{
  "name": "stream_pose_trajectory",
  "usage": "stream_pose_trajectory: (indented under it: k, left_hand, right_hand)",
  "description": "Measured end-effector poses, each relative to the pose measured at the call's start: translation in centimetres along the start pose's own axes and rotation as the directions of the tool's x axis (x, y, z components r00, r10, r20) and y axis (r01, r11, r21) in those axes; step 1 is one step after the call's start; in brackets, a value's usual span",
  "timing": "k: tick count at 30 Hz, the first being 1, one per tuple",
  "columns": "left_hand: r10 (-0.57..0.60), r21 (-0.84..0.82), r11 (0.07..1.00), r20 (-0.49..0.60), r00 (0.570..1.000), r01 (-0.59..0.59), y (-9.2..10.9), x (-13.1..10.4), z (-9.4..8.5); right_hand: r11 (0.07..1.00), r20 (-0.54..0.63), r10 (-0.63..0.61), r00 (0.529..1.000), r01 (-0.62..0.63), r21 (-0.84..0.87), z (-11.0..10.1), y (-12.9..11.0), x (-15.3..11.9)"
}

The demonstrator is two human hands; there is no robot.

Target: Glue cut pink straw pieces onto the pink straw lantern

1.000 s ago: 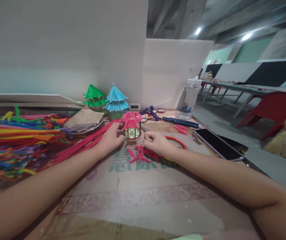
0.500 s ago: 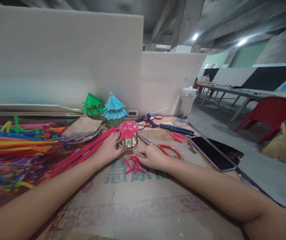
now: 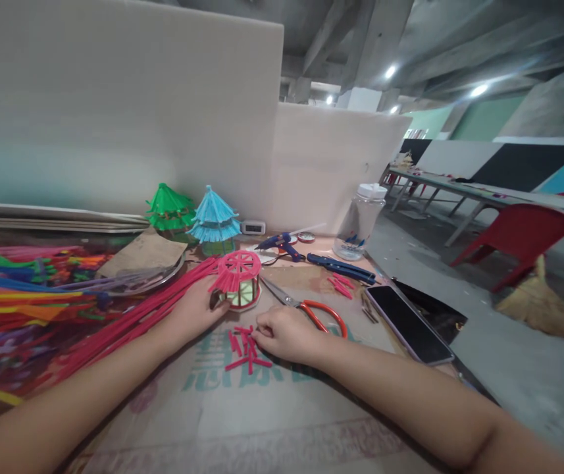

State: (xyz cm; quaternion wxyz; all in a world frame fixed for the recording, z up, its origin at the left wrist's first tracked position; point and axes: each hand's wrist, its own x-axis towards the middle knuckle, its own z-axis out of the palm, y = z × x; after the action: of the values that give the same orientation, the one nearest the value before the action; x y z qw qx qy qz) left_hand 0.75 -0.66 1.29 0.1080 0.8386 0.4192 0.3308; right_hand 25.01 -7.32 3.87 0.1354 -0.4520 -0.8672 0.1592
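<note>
My left hand (image 3: 195,308) curls round the left side of a small pavilion model (image 3: 239,265), its thumb at the base. The model has a round pink spoked roof with a partial skirt of pink strips, thin posts and a pale green floor. My right hand (image 3: 284,334) is closed, its fingertips at the right edge of a loose pile of short pink pipe cleaner pieces (image 3: 249,355). Whatever it pinches is hidden. Just beyond that hand lie scissors (image 3: 325,315) with orange handles, blades slightly apart and pointing toward the model.
Long pink pipe cleaners (image 3: 138,316) and many coloured ones (image 3: 20,309) fill the left. Behind stand green (image 3: 168,207) and blue (image 3: 213,220) roofed models, a glue gun (image 3: 282,243), pliers (image 3: 341,266) and a bottle (image 3: 358,224). A phone (image 3: 410,322) lies right.
The view has shifted, so the tabletop sits lower and further left. The pavilion model looks slightly turned in my left hand. My right hand stays at the pink pile.
</note>
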Motion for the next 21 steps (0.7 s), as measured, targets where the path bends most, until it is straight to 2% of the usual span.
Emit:
stream_pose_trajectory:
  k: [6, 16, 19, 21]
  left_hand:
    - [-0.011, -0.005, 1.0, -0.014, 1.0, 0.011, -0.6, -0.1, 0.2]
    - [0.092, -0.011, 0.996, -0.072, 0.993, -0.093, -1.5, -0.5, 0.6]
    - [0.119, -0.013, 0.993, -0.018, 0.993, -0.119, -1.8, -0.5, 0.6]
    - [0.1, 0.005, 0.995, -0.021, 0.995, -0.099, -1.8, -0.4, 0.5]
  right_hand:
    - [1.0, 0.01, 0.012, 1.0, -0.012, -0.029, 0.0, -0.1, -0.1]
    - [0.996, 0.018, -0.052, 0.998, 0.053, -0.071, -0.5, -0.2, 0.0]
    - [0.998, 0.003, -0.03, 1.0, 0.03, -0.062, -0.6, -0.3, -0.1]
    - [0.998, 0.002, -0.023, 1.0, 0.023, -0.063, -0.5, -0.3, -0.2]
